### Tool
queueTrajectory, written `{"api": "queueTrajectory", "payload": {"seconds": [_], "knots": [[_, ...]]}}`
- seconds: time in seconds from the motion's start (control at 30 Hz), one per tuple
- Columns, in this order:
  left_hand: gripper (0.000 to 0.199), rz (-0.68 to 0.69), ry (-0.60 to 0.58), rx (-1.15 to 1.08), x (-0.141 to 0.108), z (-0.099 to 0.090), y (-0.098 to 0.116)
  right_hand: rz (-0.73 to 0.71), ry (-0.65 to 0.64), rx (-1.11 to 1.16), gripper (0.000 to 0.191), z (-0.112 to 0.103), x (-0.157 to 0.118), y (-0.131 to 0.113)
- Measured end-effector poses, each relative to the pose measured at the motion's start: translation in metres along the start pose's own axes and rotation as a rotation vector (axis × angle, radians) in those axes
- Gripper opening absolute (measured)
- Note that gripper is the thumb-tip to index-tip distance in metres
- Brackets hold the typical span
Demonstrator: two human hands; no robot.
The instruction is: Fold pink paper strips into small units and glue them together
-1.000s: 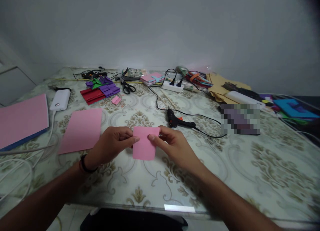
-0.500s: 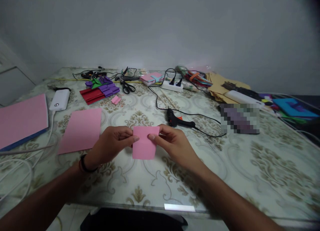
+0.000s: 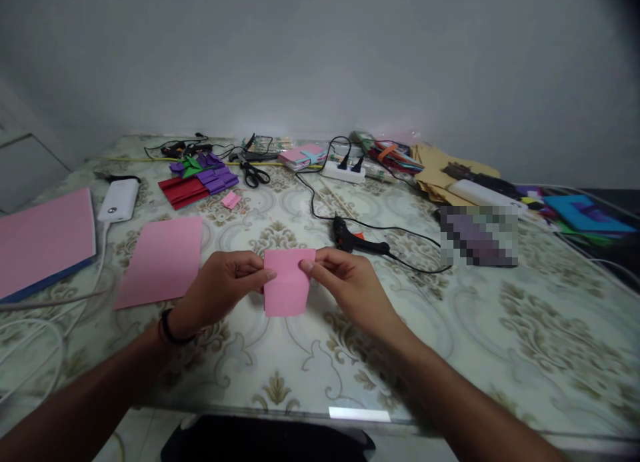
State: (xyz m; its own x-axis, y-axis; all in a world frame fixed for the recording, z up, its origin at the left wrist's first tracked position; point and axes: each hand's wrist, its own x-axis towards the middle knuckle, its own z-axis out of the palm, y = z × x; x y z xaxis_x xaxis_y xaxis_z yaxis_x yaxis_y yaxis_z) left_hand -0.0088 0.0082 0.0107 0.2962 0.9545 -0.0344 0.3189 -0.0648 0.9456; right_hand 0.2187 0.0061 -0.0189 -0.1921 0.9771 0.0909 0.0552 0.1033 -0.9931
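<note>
Head view: two bare hands hold a small pink paper (image 3: 286, 283) just above the near middle of a patterned table (image 3: 500, 342). The left hand (image 3: 220, 289) pinches the paper's upper left edge with fingers closed; the right hand (image 3: 345, 282) pinches its upper right corner the same way. A larger pink sheet (image 3: 161, 261) lies to the left. A black glue gun (image 3: 356, 243) lies just beyond the right hand, scissors (image 3: 254, 173) farther back.
</note>
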Motion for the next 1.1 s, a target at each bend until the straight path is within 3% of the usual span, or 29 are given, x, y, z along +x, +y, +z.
{"api": "queueTrajectory", "payload": {"seconds": [1.1], "knots": [[0.021, 0.019, -0.006, 0.069, 0.0001, -0.0005, -0.0021, -0.054, 0.083, 0.098, 0.03, 0.0024, 0.0012, -0.008]]}}
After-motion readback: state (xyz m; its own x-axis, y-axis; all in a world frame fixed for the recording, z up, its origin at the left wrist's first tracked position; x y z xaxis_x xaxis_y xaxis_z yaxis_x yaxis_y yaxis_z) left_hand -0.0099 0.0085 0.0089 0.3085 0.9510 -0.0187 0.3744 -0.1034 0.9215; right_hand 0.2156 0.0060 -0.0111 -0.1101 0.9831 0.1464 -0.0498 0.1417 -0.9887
